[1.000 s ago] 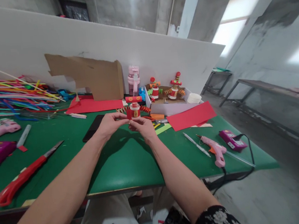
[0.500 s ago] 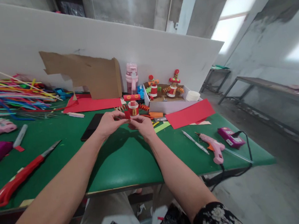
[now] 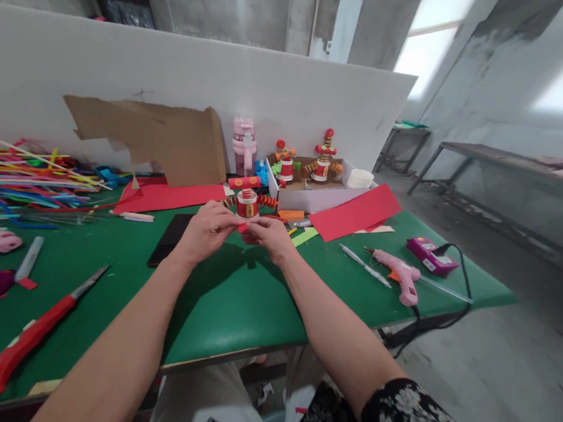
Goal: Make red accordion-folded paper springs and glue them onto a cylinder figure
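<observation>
Between my fingertips is a small piece of red paper (image 3: 242, 228), held above the green table. My left hand (image 3: 209, 230) pinches it from the left, and my right hand (image 3: 268, 236) pinches it from the right; both hands are closed. Just behind them stands a red-and-white paper figure (image 3: 247, 204) with folded orange-red arms and a red roll on top. Its lower part is partly hidden by my fingers. A black phone (image 3: 170, 239) lies beside my left hand.
A white box (image 3: 300, 199) with two similar figures stands behind right. Red paper (image 3: 357, 212), a pen (image 3: 365, 266) and a pink glue gun (image 3: 399, 275) lie right. Left are red-handled scissors (image 3: 38, 337) and many-coloured pipe cleaners (image 3: 16, 178). A pink bottle (image 3: 244, 144) stands behind.
The red paper piece has turned from upright to lying flatter between my fingers. My left fingers have curled over it. The view has shifted slightly; other things stay put.
</observation>
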Demonstrator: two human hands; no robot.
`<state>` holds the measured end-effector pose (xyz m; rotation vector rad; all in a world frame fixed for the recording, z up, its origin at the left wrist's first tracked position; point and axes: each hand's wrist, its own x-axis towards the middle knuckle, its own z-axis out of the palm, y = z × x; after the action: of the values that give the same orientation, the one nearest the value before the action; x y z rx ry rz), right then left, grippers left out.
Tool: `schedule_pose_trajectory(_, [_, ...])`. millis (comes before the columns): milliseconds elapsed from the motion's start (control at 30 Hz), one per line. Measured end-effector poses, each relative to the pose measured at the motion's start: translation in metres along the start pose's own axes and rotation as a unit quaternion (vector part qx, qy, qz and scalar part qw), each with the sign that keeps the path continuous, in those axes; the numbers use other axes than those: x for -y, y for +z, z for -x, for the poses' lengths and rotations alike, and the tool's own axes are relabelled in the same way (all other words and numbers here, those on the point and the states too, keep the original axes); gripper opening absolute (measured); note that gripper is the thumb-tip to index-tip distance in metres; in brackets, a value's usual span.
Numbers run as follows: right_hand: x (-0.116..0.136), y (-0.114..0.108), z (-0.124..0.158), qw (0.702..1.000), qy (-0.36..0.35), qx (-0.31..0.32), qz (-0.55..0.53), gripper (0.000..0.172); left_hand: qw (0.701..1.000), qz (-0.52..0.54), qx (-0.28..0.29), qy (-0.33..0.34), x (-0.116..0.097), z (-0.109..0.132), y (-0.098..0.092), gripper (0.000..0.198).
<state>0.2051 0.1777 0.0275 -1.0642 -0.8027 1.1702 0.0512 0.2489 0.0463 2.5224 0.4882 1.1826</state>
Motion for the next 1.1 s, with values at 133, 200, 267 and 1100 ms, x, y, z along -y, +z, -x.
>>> schedule_pose_trajectory(133, [0.001,0.001,-0.001,1.0,0.014,-0.01,-0.003,0.012,1.0,0.004,0.007,0.001,0.0,0.001,0.0,0.023])
schedule_pose_trajectory(200, [0.003,0.001,-0.001,1.0,0.022,-0.012,-0.008,0.012,1.0,0.007,0.011,-0.004,0.0,0.002,0.0,0.023])
schedule_pose_trajectory(267, [0.006,0.0,-0.001,1.0,0.027,-0.004,-0.014,0.013,1.0,0.007,0.013,-0.005,0.0,0.002,0.0,0.023])
schedule_pose_trajectory(1100, [-0.009,0.009,-0.007,0.99,-0.041,-0.032,-0.134,0.02,0.882,0.337,-0.094,-0.317,-0.007,0.001,0.023,0.046])
